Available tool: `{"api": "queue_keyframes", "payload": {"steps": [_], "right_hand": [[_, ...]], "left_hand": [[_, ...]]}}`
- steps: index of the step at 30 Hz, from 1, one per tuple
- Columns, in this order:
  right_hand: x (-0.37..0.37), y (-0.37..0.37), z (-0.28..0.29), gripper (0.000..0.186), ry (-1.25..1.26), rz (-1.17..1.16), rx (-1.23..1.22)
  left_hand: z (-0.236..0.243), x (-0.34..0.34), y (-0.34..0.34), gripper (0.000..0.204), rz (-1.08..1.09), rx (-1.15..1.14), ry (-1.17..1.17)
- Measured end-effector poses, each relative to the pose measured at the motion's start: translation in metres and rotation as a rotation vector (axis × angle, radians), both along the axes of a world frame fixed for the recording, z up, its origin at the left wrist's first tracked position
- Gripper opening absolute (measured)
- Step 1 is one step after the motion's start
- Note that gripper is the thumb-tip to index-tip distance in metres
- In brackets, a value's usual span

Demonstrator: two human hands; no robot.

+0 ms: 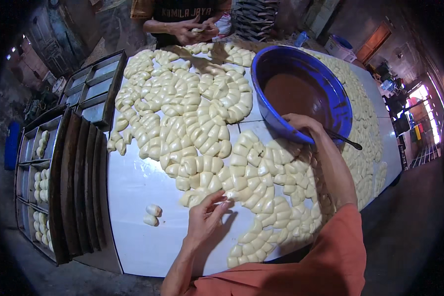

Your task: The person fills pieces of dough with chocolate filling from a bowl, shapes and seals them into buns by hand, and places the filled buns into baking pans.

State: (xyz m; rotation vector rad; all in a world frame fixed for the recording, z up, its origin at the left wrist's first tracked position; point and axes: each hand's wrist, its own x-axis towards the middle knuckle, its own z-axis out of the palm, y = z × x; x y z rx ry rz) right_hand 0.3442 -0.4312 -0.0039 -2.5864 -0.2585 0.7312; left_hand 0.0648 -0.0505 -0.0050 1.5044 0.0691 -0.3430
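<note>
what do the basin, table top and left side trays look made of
Basin: likely plastic, smooth and semi-glossy, by its even blue colour and soft highlights. Table top: perhaps glazed tile, white and shiny, as it reflects light and shows straight seams. Trays: probably metal, by the dull grey sheen inside; the rims look dark, coating or grime unclear.

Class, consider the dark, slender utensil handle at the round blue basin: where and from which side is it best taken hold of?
Probably near the outer end of the dark, slender utensil handle, coming from the person's right: that end juts past the round blue basin's rim, clear of the smooth brown mixture, while the bare right hand occupies its left.
</note>
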Motion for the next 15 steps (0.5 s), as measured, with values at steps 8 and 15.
{"api": "queue_keyframes", "payload": {"steps": [8,15], "right_hand": [[-0.036,0.017,0.058,0.015,-0.125,-0.466,0.718],[-0.068,0.042,0.076,0.010,-0.233,-0.534,0.890]], "left_hand": [[0.024,0.012,-0.004,0.039,-0.075,0.032,0.160],[0.028,0.028,-0.014,0.037,-0.098,-0.057,-0.001]]}}
